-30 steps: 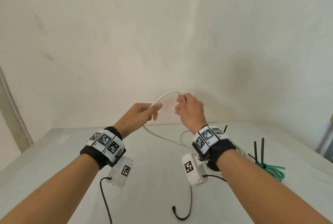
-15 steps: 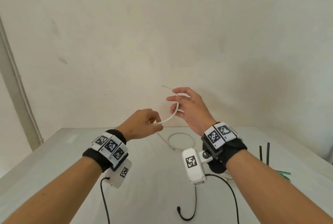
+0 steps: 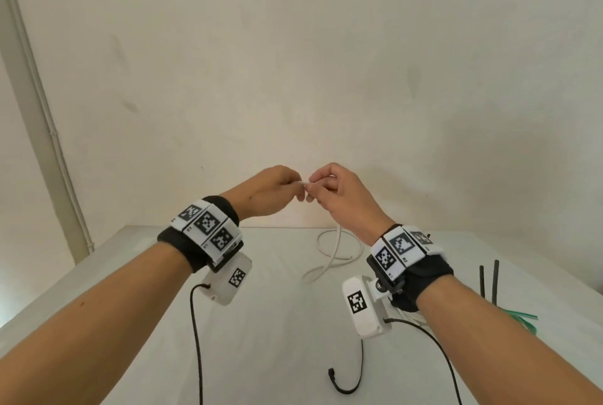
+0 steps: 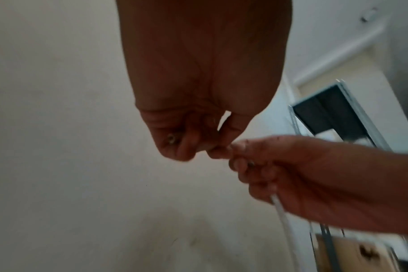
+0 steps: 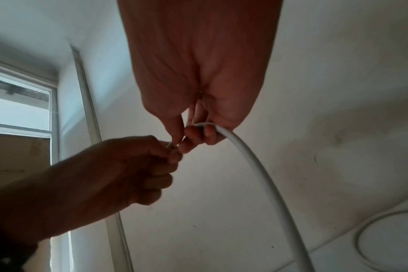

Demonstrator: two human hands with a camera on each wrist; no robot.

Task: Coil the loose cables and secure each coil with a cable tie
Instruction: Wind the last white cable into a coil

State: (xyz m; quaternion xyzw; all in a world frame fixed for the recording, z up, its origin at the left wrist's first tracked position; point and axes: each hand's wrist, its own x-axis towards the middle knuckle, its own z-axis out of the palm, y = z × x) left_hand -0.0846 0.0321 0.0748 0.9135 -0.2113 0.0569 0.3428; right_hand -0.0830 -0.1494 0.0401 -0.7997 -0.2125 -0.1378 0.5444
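Both hands are raised above the white table (image 3: 267, 323), fingertips nearly touching. My left hand (image 3: 287, 184) pinches the end of a white cable (image 5: 252, 162), whose tip shows between its fingers in the left wrist view. My right hand (image 3: 321, 187) grips the same cable just beside it, curled round a small bend. From the right hand (image 5: 193, 137) the cable hangs down in an arc to a loose loop (image 3: 339, 251) lying on the table. In the left wrist view the left hand (image 4: 186, 147) and the cable (image 4: 282, 215) appear blurred.
Two black cable ties (image 3: 488, 280) and a green cable (image 3: 518, 318) lie at the table's right edge. Black leads from the wrist cameras (image 3: 350, 378) trail over the near part of the table. A plain wall stands right behind it.
The right hand has come down and closed on the cable next to the left hand. The raised arc of cable between the hands has shrunk to a short bend. More cable hangs below.
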